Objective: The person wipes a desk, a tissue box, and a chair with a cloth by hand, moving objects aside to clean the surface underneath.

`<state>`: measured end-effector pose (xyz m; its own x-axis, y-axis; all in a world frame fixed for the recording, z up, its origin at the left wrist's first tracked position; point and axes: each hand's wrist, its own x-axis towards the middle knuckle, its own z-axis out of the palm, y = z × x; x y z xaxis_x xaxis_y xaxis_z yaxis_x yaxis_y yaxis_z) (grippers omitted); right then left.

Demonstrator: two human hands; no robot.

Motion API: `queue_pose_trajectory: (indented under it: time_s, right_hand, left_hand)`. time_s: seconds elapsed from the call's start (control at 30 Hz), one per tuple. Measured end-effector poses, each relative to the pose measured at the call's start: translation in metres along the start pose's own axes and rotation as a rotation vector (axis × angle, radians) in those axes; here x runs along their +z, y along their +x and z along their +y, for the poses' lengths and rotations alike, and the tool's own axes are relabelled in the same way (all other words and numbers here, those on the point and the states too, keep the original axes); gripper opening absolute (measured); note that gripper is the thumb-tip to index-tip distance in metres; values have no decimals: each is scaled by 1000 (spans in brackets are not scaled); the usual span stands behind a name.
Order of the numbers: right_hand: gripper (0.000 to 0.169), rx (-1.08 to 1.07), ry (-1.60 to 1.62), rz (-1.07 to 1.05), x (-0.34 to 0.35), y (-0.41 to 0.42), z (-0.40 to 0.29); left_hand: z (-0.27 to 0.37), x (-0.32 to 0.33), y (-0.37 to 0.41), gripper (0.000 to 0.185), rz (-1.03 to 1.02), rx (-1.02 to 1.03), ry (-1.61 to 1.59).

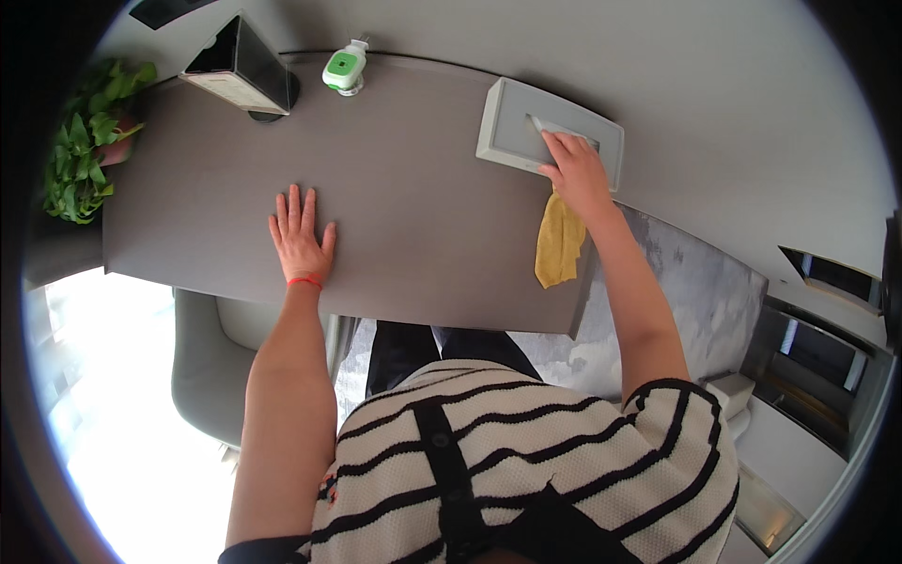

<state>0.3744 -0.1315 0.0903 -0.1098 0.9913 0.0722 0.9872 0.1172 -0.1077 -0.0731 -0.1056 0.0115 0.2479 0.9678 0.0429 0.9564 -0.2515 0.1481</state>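
Note:
My left hand (301, 243) lies palm down on the grey-brown tabletop (416, 211), fingers spread and holding nothing. A red cord circles that wrist. Over at the right, my right hand (579, 173) is above a pale box (507, 120) with a grey top, its fingertips by a slot-like opening in the lid. Something whitish shows at the slot; whether my fingers grip it is hidden. Below that hand a yellow cloth (558, 247) stretches down over the tabletop near its right edge. The cloth's upper end disappears behind my hand, so I cannot tell whether it is held.
Along the table's far side stand a green-and-white plug-in device (344, 65) with a small bottle and a triangular display stand (246, 70). A leafy potted plant (91, 141) is at far left. A grey chair (204, 366) sits by the near edge, left of my legs.

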Motion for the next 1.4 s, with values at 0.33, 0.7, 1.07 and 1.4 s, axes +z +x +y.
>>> queue_pose_trajectory:
  time_s: [0.33, 0.7, 1.07, 1.4]
  right_hand:
    - [78, 289, -2, 308, 33, -92, -36]
    - [65, -298, 463, 6, 104, -61, -255]
    - [53, 254, 107, 278, 125, 117, -147]
    - [55, -280, 240, -135, 79, -81, -230]
  left_hand:
    - [-2, 4, -3, 65, 32, 13, 8]
    - [-2, 5, 1, 63, 47, 29, 7]
    - [3, 3, 3, 62, 61, 12, -79]
    - [-5, 3, -5, 57, 68, -13, -110]
